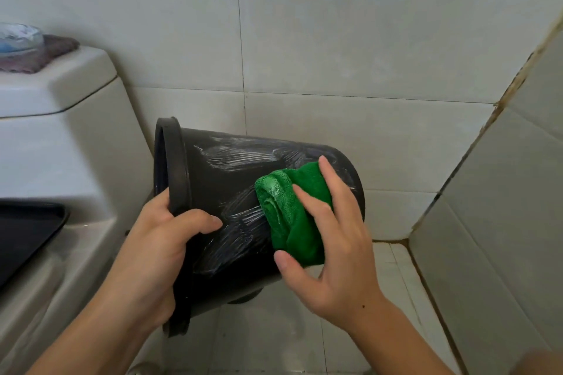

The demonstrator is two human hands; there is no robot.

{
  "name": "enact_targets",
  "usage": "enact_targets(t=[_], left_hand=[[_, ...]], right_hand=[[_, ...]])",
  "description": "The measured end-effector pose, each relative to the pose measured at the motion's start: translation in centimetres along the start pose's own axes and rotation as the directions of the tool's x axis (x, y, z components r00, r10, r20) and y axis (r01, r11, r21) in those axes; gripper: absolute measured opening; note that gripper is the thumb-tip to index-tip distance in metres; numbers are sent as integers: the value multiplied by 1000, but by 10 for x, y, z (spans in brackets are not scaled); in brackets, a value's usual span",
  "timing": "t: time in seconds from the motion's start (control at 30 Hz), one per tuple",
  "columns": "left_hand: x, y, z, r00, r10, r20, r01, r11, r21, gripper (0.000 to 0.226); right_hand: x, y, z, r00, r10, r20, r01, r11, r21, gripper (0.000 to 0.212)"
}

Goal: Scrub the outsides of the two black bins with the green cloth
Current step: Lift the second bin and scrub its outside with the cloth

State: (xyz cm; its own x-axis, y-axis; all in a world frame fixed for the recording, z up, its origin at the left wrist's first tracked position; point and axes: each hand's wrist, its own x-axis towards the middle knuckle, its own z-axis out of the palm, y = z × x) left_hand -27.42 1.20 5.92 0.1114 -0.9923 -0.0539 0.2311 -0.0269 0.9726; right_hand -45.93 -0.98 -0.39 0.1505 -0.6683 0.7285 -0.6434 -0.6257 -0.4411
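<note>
Beside the toilet cistern (61, 137), above the tiled floor (274, 341) near the wall corner, a black bin (222, 179) is held on its side, its rim toward the cistern and its base to the right, soapy streaks across its outer wall. At the rim, the left hand (158, 240) grips it, fingers curled round the edge. On the bin's side the right hand (332, 240), fingers spread and bent, presses a bunched green cloth (292, 213).
</note>
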Motion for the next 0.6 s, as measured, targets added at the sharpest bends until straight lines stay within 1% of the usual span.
enact_targets(t=[0.07,0.13,0.27,0.4,0.47,0.53,0.57,0.6], left_hand=[[0,0,1,1000,-5,1,5,1000,6,31],[-1,-1,3,1000,-14,16,14,1000,5,32],[-3,-3,6,999,-26,44,26,1000,5,31],[-3,-2,7,1000,-12,7,11,999,35,32],[-2,0,5,1000,-6,4,6,1000,13,30],[-1,3,2,1000,-7,11,7,999,-32,37],[-1,4,0,1000,-2,15,3,999,-45,39],[-1,5,-1,1000,13,25,-12,999,-46,35]], right_hand=[[3,-4,0,999,49,-22,-48,998,50,57],[9,-2,3,995,47,-87,-49,999,-20,51],[14,-3,10,989,16,-145,-45,979,-197,55],[14,3,11,982,-15,-188,-27,975,-219,42],[12,18,7,977,-46,-206,-2,975,-224,40],[10,36,0,967,-19,-254,-42,972,-233,40],[11,45,-4,957,23,-288,-94,967,-235,40],[12,51,-7,943,86,-322,-164,961,-224,39]])
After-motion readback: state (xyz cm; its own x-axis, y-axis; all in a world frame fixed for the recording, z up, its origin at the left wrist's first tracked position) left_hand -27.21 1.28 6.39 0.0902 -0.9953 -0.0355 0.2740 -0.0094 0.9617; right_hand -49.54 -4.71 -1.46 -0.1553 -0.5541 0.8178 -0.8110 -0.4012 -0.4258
